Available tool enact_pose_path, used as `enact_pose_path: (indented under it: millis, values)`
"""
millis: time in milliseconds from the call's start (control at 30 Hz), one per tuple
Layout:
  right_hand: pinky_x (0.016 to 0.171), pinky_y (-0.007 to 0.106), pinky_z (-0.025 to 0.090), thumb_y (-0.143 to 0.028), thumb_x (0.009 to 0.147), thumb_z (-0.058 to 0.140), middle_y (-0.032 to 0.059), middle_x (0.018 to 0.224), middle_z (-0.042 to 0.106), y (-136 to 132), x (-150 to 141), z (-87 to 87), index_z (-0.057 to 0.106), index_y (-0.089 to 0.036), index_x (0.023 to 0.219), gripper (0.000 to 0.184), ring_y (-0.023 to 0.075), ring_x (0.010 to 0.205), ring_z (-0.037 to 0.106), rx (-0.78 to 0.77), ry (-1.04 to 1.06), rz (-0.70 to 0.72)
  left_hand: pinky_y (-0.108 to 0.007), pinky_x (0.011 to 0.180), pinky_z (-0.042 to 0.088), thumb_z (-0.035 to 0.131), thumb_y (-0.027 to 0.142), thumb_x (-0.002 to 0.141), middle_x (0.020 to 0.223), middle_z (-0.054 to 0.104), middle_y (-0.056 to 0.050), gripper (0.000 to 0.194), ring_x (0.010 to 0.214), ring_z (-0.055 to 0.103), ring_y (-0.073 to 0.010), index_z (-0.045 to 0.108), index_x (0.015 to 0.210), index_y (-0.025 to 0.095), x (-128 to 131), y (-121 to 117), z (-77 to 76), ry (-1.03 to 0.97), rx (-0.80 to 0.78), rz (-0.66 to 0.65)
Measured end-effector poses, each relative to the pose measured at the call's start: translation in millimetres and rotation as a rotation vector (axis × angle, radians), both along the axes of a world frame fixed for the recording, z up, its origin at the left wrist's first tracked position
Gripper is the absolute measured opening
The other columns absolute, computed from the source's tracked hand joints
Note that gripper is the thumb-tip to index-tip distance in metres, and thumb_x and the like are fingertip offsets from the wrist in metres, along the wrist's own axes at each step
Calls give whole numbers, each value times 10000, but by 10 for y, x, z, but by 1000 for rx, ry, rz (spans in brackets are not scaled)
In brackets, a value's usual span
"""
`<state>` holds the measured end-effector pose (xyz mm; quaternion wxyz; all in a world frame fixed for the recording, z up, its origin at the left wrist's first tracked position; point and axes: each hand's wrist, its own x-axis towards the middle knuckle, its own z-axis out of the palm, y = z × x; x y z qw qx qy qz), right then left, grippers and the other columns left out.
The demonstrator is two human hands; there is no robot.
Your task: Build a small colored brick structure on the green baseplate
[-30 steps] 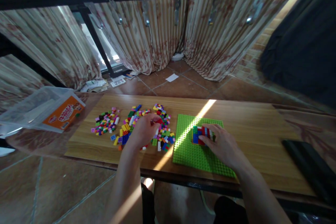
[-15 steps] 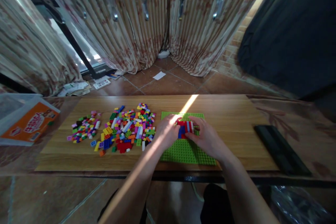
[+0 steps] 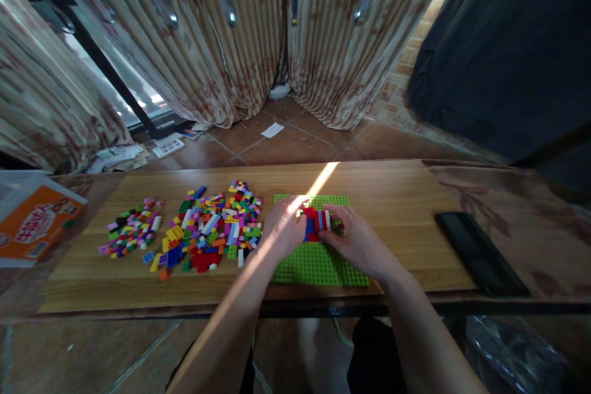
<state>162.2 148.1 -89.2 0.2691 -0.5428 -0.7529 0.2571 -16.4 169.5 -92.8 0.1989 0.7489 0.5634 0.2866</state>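
Note:
A small block of joined toy bricks (image 3: pixel 318 224), with red, blue and white parts, is on the green studded baseplate (image 3: pixel 318 268). My right hand (image 3: pixel 353 239) grips it from the right, thumb at the near side and fingers curled round the far side. From the left, my left hand (image 3: pixel 284 231) pinches a red brick (image 3: pixel 308 212) against the far left part of the block. My left fingertips partly hide that brick, so I cannot tell whether it is pressed on.
Left of the baseplate lies a big pile of loose bricks (image 3: pixel 212 228), with a smaller pile (image 3: pixel 133 226) beyond. A clear bin with an orange label (image 3: pixel 39 218) stands at the far left. A dark flat tray (image 3: pixel 480 252) sits on the right of the wooden tabletop (image 3: pixel 397 197).
My left hand has come right from the big brick pile to the block, bringing the red brick. My right hand has stayed on the block. The view has turned to the right.

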Motion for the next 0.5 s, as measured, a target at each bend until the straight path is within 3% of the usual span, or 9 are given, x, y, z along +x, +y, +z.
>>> enact_pose_path:
  millis: [233,500]
  values:
    - [862,460,497,-290,805,594,116,1133,635,4,1,-8,565,-215,1220,423,266,988,624,25,-30,-12,-331,940,465,560,160,799,1071,683,-52,300,1017,610,-205,643,1084,203,-176,21,108,72,-85,86]
    - [861,453,505,-295,815,582,130,1104,644,12,-38,-20,576,-190,1198,398,269,971,634,8,-64,-10,-305,851,485,515,135,795,954,698,-65,251,910,635,-198,687,967,194,-596,-39,77,208,-100,207]
